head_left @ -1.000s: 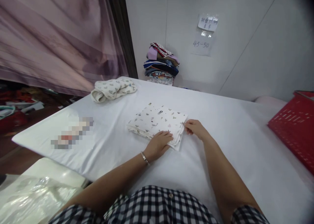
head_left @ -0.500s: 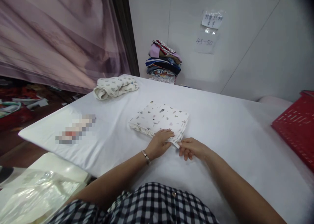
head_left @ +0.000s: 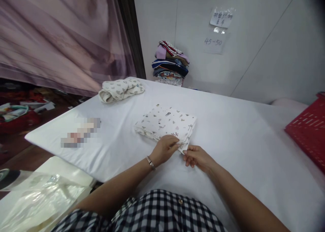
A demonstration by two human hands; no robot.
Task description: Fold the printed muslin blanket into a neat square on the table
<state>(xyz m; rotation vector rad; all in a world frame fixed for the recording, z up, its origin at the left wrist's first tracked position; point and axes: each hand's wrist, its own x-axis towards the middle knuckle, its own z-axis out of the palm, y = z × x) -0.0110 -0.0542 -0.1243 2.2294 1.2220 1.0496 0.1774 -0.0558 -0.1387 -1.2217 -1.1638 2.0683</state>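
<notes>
A folded white cloth (head_left: 165, 122) with small printed figures lies in layers in the middle of the white-covered table. My left hand (head_left: 166, 149) is at its near edge, fingers curled over the top layer and gripping the edge; the thumb is partly hidden. Close by on the right, my right hand (head_left: 198, 158) pinches the near right corner of the same cloth between thumb and forefinger, the other fingers curled below. That corner sticks out a little toward me.
A crumpled patterned cloth (head_left: 122, 89) lies at the table's far left, with a blurred-out item (head_left: 81, 133) nearer. Folded clothes (head_left: 170, 64) are stacked against the wall. A red basket (head_left: 308, 130) stands at right; clear plastic bags (head_left: 43, 201) are at lower left.
My left fingers, flatter on top of the cloth before, are now drawn back and curled at its edge. My right hand has shifted slightly left with the corner.
</notes>
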